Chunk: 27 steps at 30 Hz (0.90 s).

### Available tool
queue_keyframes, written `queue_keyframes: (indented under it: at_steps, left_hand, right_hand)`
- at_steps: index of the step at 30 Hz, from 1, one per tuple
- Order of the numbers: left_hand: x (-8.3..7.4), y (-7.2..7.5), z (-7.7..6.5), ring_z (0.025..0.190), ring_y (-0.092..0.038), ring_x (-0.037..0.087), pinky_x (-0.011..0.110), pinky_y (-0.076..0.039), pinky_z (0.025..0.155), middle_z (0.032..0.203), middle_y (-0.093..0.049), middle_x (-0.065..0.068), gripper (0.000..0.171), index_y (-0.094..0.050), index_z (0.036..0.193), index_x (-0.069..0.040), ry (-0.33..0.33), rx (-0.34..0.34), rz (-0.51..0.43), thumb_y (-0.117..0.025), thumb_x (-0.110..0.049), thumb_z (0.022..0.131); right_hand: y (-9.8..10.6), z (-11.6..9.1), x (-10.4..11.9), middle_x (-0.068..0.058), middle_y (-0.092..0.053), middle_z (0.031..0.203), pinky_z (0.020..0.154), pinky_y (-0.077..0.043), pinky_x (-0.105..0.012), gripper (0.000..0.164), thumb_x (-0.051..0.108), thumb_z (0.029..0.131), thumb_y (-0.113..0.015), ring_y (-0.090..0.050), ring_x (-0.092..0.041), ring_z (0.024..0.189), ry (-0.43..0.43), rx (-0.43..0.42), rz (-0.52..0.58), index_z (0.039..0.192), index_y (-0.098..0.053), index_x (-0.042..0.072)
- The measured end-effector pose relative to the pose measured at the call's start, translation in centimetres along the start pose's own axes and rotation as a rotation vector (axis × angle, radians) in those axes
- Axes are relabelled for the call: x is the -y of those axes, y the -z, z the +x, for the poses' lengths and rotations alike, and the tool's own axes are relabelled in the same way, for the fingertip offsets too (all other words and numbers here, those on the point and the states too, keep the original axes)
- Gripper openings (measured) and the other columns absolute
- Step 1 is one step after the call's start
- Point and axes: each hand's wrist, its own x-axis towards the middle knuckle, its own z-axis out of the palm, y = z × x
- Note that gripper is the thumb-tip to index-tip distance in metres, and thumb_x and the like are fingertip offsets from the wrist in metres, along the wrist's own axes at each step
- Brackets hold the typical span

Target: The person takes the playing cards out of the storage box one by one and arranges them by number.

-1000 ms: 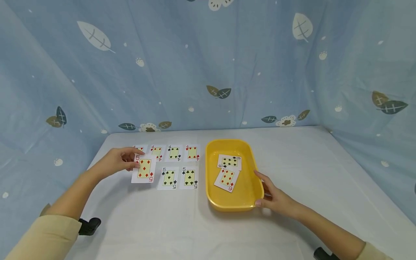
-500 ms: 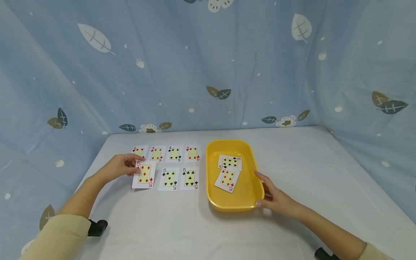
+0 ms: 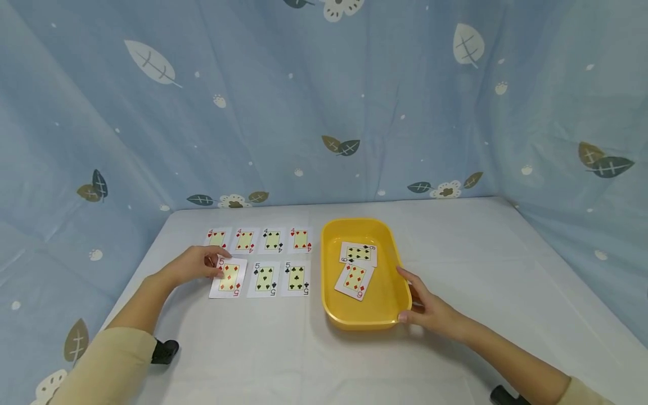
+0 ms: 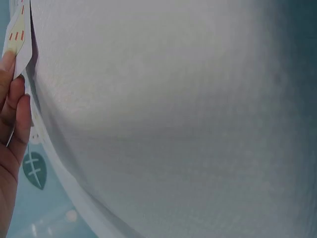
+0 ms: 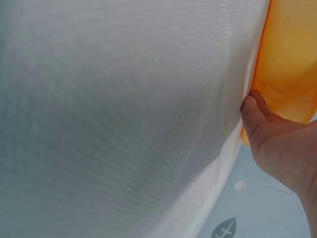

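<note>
My left hand (image 3: 194, 263) pinches the left edge of a five of diamonds (image 3: 229, 278), low over the white cloth at the left end of the nearer card row. In the left wrist view the thumb lies on the face of that card (image 4: 19, 37). Beside it lie a five of spades (image 3: 264, 279) and a five of clubs (image 3: 296, 278). My right hand (image 3: 430, 306) holds the right side of a yellow tray (image 3: 367, 320), its lower fingers partly hidden. Inside the tray are a six of spades (image 3: 359, 253) and a six of diamonds (image 3: 354, 281), partly overlapping.
Behind the fives runs a row of fours, among them a four of diamonds (image 3: 245, 241) and a four of hearts (image 3: 301, 240). A white cloth (image 3: 253, 349) covers the table. Blue patterned fabric (image 3: 283, 101) hangs at the back and sides.
My left hand has come down and slightly right with the five of diamonds, from over the row of fours into line with the other fives. The right hand and tray stay put.
</note>
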Motion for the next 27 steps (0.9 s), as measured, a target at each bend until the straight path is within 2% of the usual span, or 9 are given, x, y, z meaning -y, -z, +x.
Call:
queue_keyframes:
  at_steps: [14,24,27]
  left_hand:
    - [0.69,-0.44,0.30,0.068,-0.047,0.015,0.021,-0.039,0.056,0.076,-0.051,0.002,0.041,-0.061,0.113,-0.003,0.021,0.029,0.013,-0.078,-0.014,0.077]
    - [0.25,-0.37,0.31,0.072,-0.046,0.015,0.023,-0.038,0.061,0.078,-0.051,0.001,0.043,-0.060,0.113,-0.006,0.028,0.050,0.091,-0.078,-0.019,0.077]
    - [0.10,-0.36,0.31,0.072,-0.047,0.015,0.025,-0.039,0.061,0.078,-0.051,0.002,0.050,-0.056,0.117,-0.003,0.040,0.066,0.125,-0.078,-0.023,0.077]
  right_hand:
    - [-0.04,0.32,-0.33,-0.036,-0.026,0.144,0.095,-0.045,-0.050,0.086,0.013,0.089,-0.065,-0.044,-0.049,0.123,-0.001,0.011,0.004,0.150,-0.005,0.006]
    - [-0.03,0.20,-0.47,-0.037,-0.028,0.142,0.094,-0.045,-0.049,0.086,0.013,0.090,-0.065,-0.044,-0.049,0.122,0.007,0.010,0.009,0.150,-0.005,0.006]
    - [-0.07,0.13,-0.41,-0.038,-0.029,0.142,0.094,-0.045,-0.049,0.086,0.013,0.090,-0.065,-0.044,-0.049,0.122,0.006,0.006,0.008,0.150,-0.005,0.006]
